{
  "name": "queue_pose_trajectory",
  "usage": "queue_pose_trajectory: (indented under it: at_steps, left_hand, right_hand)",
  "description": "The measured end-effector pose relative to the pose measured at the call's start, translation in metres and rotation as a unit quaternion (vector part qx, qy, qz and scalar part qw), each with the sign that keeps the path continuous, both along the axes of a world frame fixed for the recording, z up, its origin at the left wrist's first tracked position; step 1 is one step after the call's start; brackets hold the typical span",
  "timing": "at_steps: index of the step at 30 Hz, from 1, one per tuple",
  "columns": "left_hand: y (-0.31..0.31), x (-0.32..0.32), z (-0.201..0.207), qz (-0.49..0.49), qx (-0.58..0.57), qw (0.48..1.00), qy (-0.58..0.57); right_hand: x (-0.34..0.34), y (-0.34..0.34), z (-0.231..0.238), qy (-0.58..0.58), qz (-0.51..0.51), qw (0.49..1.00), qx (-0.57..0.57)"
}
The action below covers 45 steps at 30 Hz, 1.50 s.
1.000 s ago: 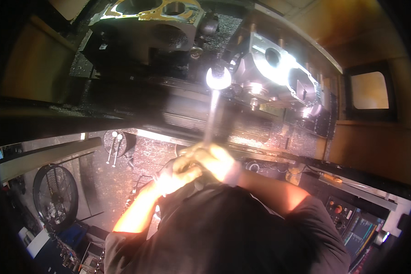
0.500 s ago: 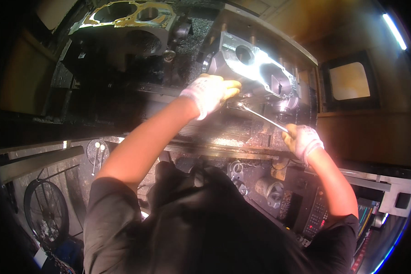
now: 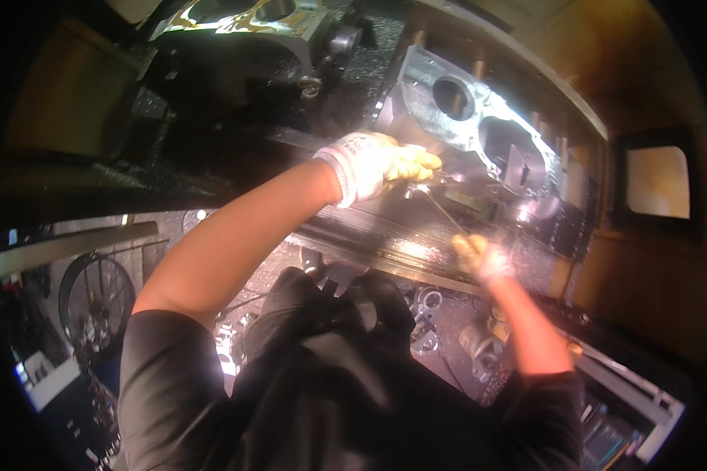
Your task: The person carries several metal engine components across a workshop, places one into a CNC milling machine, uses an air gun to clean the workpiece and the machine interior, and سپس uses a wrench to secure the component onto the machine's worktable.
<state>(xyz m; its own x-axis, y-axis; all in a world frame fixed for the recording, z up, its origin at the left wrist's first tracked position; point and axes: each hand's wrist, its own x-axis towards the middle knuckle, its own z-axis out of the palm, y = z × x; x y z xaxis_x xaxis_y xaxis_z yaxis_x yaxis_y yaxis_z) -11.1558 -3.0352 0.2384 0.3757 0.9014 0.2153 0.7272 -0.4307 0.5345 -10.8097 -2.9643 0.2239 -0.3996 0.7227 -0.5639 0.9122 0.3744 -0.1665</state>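
Before me a grey metal casting with two large round bores is set up in a machine, its machined face shining. My left hand, in a white glove with yellow fingers, lies against the near side of this casting. Its fingers are bent together, and anything between them is hidden. Closed round the handle of a wrench is my right hand, gloved likewise and slightly blurred. The wrench slants up and left, its head just below my left fingertips. What the head sits on cannot be made out.
A second casting with bores stands at the upper left. Wet metal rails run along the machine's near edge. Below lie metal parts and a spoked wheel. A screen sits at the lower right.
My right hand has swung the wrench handle down and left, toward me. My left fingers are more bent. The whole view has shifted, with the casting now farther right.
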Motion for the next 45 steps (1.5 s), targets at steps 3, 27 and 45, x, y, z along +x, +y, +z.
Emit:
queue_pose_trajectory:
  at_steps: [3, 27, 45]
  left_hand:
    - [0.001, -0.003, 0.016, -0.026, 0.062, 0.998, 0.007]
    - [0.000, 0.007, -0.005, 0.009, -0.182, 0.916, -0.358]
    - [-0.017, 0.020, 0.039, 0.064, 0.073, 0.990, 0.103]
  right_hand:
    - [-0.005, -0.042, -0.169, 0.359, -0.195, 0.895, -0.180]
    - [-0.019, 0.035, 0.107, -0.069, 0.044, 0.994, -0.067]
    - [0.077, -0.025, -0.033, 0.043, 0.024, 0.998, -0.041]
